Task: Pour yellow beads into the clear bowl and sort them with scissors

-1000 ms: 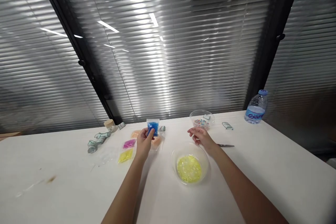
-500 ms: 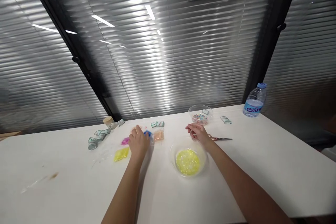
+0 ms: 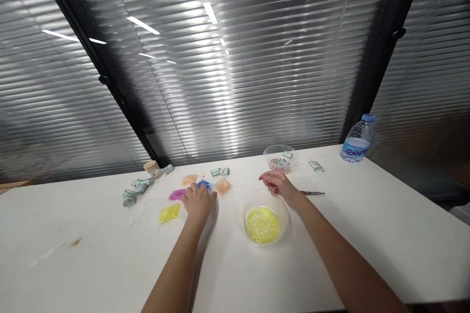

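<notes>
My left hand is over the small bags, fingers apart, its fingertips at the near edge of a blue bag. Beside it lie a magenta bag, a yellow bag and two peach bags, one behind and one to the right. My right hand hovers by the far rim of a clear bowl of yellow pieces, fingers curled; whether they hold anything is too small to tell. The scissors lie partly hidden behind my right hand and wrist.
A clear bowl with colourful beads stands at the back. Green-and-white wrappers lie behind the bags, and more at left near a lidded jar. A water bottle stands at the back right.
My left hand has moved a little right and nearer to me, uncovering the rear peach bag. The right peach bag has turned slightly. My right hand has hardly moved, but now covers the scissors' handles.
</notes>
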`<state>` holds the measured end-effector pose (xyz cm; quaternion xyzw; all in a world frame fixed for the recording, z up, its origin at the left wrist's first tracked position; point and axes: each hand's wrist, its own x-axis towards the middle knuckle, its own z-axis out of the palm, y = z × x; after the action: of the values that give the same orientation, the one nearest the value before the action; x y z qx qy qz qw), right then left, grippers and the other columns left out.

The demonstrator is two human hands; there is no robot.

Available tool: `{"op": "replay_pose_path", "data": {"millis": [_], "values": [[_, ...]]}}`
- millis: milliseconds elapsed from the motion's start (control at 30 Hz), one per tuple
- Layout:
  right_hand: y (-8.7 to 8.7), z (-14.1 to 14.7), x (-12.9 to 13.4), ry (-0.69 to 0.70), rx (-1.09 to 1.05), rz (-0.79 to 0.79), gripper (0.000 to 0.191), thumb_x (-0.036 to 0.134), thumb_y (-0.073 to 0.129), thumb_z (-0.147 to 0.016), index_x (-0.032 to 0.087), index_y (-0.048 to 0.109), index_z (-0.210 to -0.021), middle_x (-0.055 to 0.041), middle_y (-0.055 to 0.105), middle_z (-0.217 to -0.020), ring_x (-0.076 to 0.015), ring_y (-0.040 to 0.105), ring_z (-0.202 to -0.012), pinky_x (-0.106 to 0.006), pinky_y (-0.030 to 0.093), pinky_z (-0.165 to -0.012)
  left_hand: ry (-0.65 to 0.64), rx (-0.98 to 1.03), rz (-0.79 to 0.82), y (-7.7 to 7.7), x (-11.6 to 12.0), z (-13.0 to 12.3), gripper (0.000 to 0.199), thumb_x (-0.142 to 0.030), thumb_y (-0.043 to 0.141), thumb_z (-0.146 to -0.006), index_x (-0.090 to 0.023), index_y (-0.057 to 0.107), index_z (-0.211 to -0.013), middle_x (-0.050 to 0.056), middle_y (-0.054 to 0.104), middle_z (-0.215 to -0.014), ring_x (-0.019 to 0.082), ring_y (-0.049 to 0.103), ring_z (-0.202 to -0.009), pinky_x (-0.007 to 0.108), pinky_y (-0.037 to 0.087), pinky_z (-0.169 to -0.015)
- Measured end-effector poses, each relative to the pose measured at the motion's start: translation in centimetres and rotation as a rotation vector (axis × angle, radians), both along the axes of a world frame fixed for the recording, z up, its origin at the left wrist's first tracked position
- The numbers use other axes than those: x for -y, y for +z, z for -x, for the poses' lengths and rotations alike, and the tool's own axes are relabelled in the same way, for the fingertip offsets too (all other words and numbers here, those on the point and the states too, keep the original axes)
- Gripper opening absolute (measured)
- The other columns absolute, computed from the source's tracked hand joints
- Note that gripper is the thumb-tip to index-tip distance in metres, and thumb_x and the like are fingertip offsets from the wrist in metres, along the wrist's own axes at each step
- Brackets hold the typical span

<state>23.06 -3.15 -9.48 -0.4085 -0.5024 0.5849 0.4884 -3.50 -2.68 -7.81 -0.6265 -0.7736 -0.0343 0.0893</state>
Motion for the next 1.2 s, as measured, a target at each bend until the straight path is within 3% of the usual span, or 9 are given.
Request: {"op": "replay_pose_path", "data": {"millis": [133,300,500,600,733,900,1033,1133,1200], "values": [[0.9,-0.7,0.6,0.093,0.15,0.029,0.031,0.047,0.067,-0.074,0.018,0.065,-0.084,0.0049,0.041,-0.062,-0.0056,0.028,-0.049,-0.024,0.02,-0.046,-0.019,-0.008,-0.014,0.2,0.2,-0.6,0.046,-0.051,0.049,-0.089,-0.018,0.058,-0.12,0.017,0.055,-0.121,0.035,0.053,-0.112,0.042,0.038,-0.089],[1.3,-2.6,0.9,0.252,0.366,0.157,0.035,0.048,0.076,-0.067,0.019,0.062,-0.078,0.0059,0.04,-0.052,-0.0069,0.03,-0.046,-0.023,0.021,-0.043,-0.001,0.021,0.031,-0.5,0.2,-0.7,0.055,-0.056,0.045,-0.09,-0.008,0.063,-0.109,0.02,0.061,-0.112,0.035,0.06,-0.106,0.044,0.04,-0.09],[1.8,-3.9,1.2,0.34,0.402,0.193,0.029,0.036,0.076,-0.065,0.018,0.054,-0.064,0.0052,0.041,-0.051,-0.0074,0.034,-0.048,-0.023,0.028,-0.046,-0.024,0.046,-0.021,-1.2,0.0,-0.6,0.044,-0.042,0.049,-0.09,-0.004,0.062,-0.107,0.02,0.063,-0.109,0.039,0.061,-0.103,0.048,0.04,-0.089],[2.0,-4.0,1.2,0.288,0.356,0.179,0.029,0.035,0.074,-0.067,0.017,0.052,-0.062,0.0041,0.044,-0.054,-0.0075,0.039,-0.051,-0.022,0.025,-0.047,-0.039,0.078,-0.097,-1.0,-0.1,-0.6,0.037,-0.031,0.046,-0.09,-0.002,0.057,-0.11,0.021,0.064,-0.105,0.04,0.063,-0.098,0.05,0.04,-0.086],[1.7,-4.1,0.9,0.134,0.24,0.169,0.028,0.04,0.073,-0.069,0.018,0.056,-0.073,0.0012,0.054,-0.075,-0.0081,0.048,-0.06,-0.02,0.027,-0.048,-0.133,0.178,-0.247,-0.2,-0.3,-0.6,0.03,-0.027,0.035,-0.091,-0.008,0.056,-0.103,0.019,0.064,-0.1,0.039,0.062,-0.098,0.05,0.041,-0.082],[1.2,-3.6,0.4,0.013,0.056,0.155,0.035,0.047,0.075,-0.068,0.019,0.057,-0.078,-0.0047,0.061,-0.099,-0.0152,0.058,-0.082,-0.022,0.041,-0.053,-0.419,0.434,-0.397,-0.2,-0.4,-1.2,0.018,-0.03,0.039,-0.086,-0.018,0.05,-0.093,0.008,0.063,-0.087,0.024,0.063,-0.091,0.034,0.046,-0.078],[1.0,-2.6,0.0,-0.053,-0.09,0.11,0.037,0.046,0.078,-0.064,0.02,0.055,-0.076,-0.0055,0.06,-0.115,-0.0202,0.057,-0.1,-0.028,0.052,-0.064,-0.558,0.658,-0.417,-1.4,0.0,-2.5,0.011,-0.031,0.042,-0.083,-0.022,0.037,-0.082,0.007,0.064,-0.091,0.021,0.064,-0.095,0.024,0.044,-0.054],[0.7,-1.8,-0.4,-0.116,-0.151,0.087,0.037,0.045,0.077,-0.063,0.02,0.054,-0.077,-0.0049,0.06,-0.113,-0.0205,0.058,-0.099,-0.03,0.053,-0.066,-0.615,0.761,-0.396,-2.2,0.3,-3.3,0.014,-0.03,0.043,-0.082,-0.021,0.038,-0.093,0.006,0.06,-0.091,0.02,0.063,-0.089,0.021,0.041,-0.047],[0.5,-1.2,-0.6,-0.167,-0.174,0.074,0.037,0.044,0.076,-0.063,0.02,0.052,-0.076,-0.0036,0.06,-0.108,-0.0198,0.058,-0.097,-0.029,0.052,-0.068,-0.646,0.791,-0.373,-2.5,0.2,-3.5,0.027,-0.031,0.045,-0.084,-0.019,0.042,-0.109,0.006,0.058,-0.092,0.019,0.061,-0.087,0.025,0.048,-0.056]]}}
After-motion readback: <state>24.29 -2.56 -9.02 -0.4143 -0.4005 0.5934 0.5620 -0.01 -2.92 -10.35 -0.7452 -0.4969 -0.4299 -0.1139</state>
